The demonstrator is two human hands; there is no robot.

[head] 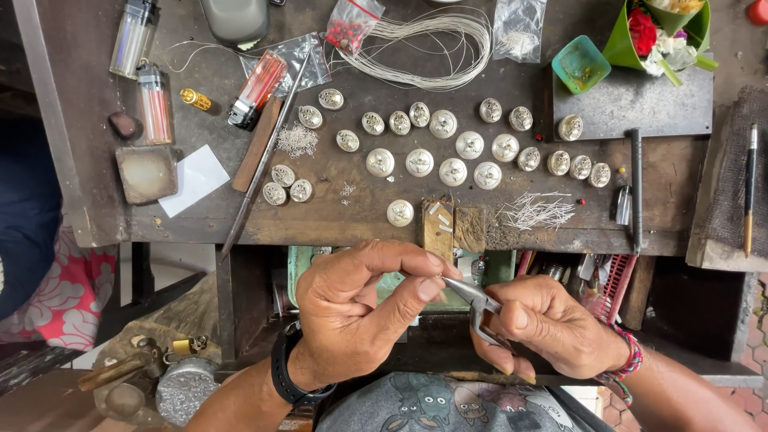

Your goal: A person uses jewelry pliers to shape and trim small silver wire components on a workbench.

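Observation:
My right hand (548, 324) grips small metal pliers (474, 298), whose tips point left towards my left hand (360, 308). The thumb and forefinger of my left hand pinch a thin silver wire piece (438, 278) at the plier tips. Both hands hover below the front edge of the dark wooden workbench (336, 220). Several round silver ornaments (453, 170) lie in rows on the bench. A heap of short cut silver wires (538, 210) lies near the front edge on the right.
A coil of silver wire (424, 48), small plastic bags, lighters (154, 102), a long file (264, 160), a white paper slip (192, 180) and a teal cup (580, 64) sit on the bench. Flowers (660, 32) stand at the back right. A wooden bench pin (438, 228) juts forward.

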